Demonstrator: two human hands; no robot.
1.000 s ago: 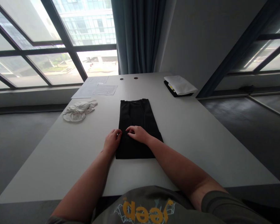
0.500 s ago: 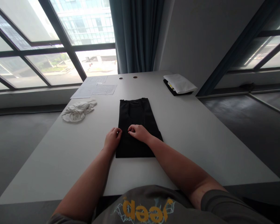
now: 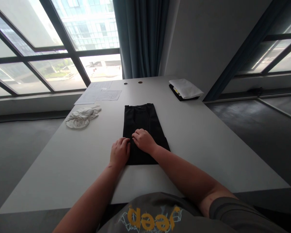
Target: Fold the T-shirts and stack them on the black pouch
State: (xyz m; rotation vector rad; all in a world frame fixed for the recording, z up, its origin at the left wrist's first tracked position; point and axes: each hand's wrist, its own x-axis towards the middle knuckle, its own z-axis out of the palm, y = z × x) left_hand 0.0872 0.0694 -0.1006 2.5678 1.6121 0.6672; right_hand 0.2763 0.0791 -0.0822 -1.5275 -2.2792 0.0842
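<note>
Apparently to steady it, the left hand and right hand, fingers curled narrow, touch the black garment flat on the bench; whether either pinches it, I cannot tell.

The folded black garment lies flat on the white table, its narrower end facing the window. Faint creases run lengthwise. The near edge is straight and parallel to the table edge.

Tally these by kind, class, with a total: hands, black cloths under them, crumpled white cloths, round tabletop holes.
Left hand and right hand: 2
Black cloth under them: 1
Crumpled white cloth: 1
Round tabletop holes: 2
Total: 6
</note>
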